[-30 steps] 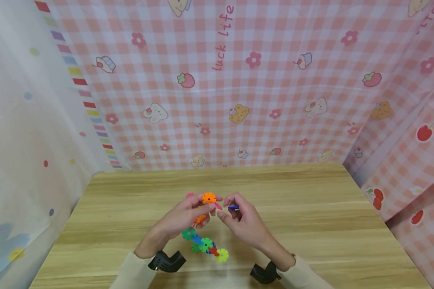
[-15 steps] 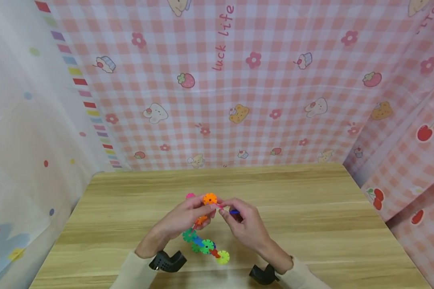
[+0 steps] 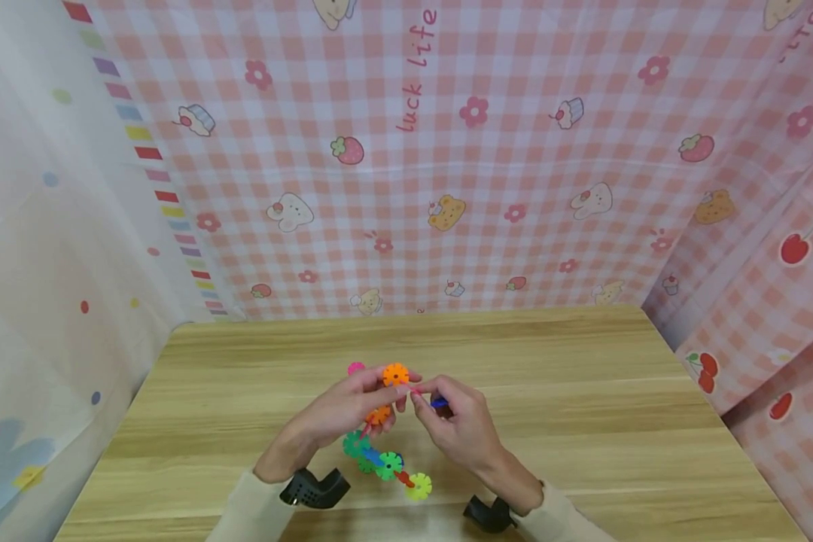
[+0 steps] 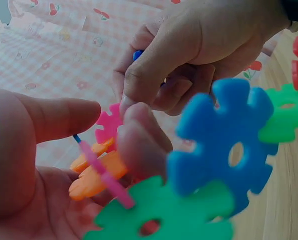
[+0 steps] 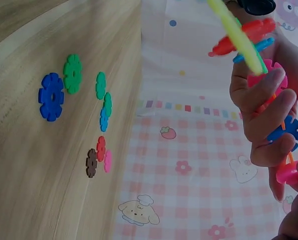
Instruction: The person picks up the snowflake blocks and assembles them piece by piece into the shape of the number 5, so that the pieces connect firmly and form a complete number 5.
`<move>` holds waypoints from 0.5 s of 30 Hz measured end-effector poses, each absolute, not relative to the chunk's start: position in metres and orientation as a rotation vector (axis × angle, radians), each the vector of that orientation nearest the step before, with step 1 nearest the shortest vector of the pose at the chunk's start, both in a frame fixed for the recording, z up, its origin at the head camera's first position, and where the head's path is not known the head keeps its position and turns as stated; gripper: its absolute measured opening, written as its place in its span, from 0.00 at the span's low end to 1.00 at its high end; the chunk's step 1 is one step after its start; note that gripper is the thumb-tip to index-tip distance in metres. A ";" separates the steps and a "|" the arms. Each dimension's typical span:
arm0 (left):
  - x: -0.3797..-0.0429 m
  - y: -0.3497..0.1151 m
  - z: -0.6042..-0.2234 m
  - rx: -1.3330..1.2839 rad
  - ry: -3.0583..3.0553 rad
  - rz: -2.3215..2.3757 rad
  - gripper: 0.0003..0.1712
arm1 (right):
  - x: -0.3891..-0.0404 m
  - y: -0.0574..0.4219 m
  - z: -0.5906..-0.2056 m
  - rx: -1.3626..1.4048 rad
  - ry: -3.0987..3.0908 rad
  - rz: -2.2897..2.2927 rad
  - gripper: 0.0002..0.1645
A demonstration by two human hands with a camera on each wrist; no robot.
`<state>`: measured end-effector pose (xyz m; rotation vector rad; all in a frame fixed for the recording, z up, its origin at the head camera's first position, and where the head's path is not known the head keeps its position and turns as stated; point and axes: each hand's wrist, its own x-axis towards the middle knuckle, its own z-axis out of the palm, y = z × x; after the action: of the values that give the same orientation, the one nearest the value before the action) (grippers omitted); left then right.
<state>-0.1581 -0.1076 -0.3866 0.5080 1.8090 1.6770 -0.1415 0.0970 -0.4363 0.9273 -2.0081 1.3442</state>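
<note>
My left hand (image 3: 332, 414) grips a chain of slotted, flower-shaped plastic discs. An orange disc (image 3: 396, 374) stands at its fingertips, and below hang another orange disc (image 3: 379, 415), green discs (image 3: 389, 466), a red disc (image 3: 404, 479) and a yellow disc (image 3: 418, 486). With thumb and forefinger my right hand (image 3: 467, 425) pinches a pink disc (image 4: 108, 125) at the chain's upper end, against the left fingers. A loose blue disc (image 3: 439, 403) is tucked inside the right hand's curled fingers. Close up in the left wrist view, a large blue disc (image 4: 223, 145) interlocks with a green disc (image 4: 158, 215).
On the wooden table (image 3: 583, 391), the right wrist view shows loose discs: a blue disc (image 5: 51, 97), a green disc (image 5: 72, 74), a brown disc (image 5: 91, 163), a red disc (image 5: 101, 148) and several others. A checked pink curtain (image 3: 406, 188) stands behind the table.
My right hand has come left from a small gap and now pinches the pink disc at the left fingertips. The chain has shifted slightly down and right.
</note>
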 end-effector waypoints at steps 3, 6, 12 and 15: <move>-0.158 -0.107 -0.387 0.519 1.795 1.682 0.26 | -0.142 0.098 -0.436 0.924 -1.981 1.331 0.11; -0.159 -0.107 -0.389 0.546 1.794 1.678 0.24 | -0.143 0.098 -0.435 0.914 -1.954 1.341 0.10; -0.160 -0.109 -0.391 0.608 1.822 1.676 0.23 | -0.146 0.101 -0.435 0.878 -1.924 1.364 0.10; -0.160 -0.110 -0.391 0.612 1.838 1.677 0.24 | -0.145 0.101 -0.433 0.847 -1.932 1.371 0.10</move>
<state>-0.1601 -0.1097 -0.3912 0.6118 1.8380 1.6768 -0.1449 0.1014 -0.4333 0.8473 -1.9324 1.3714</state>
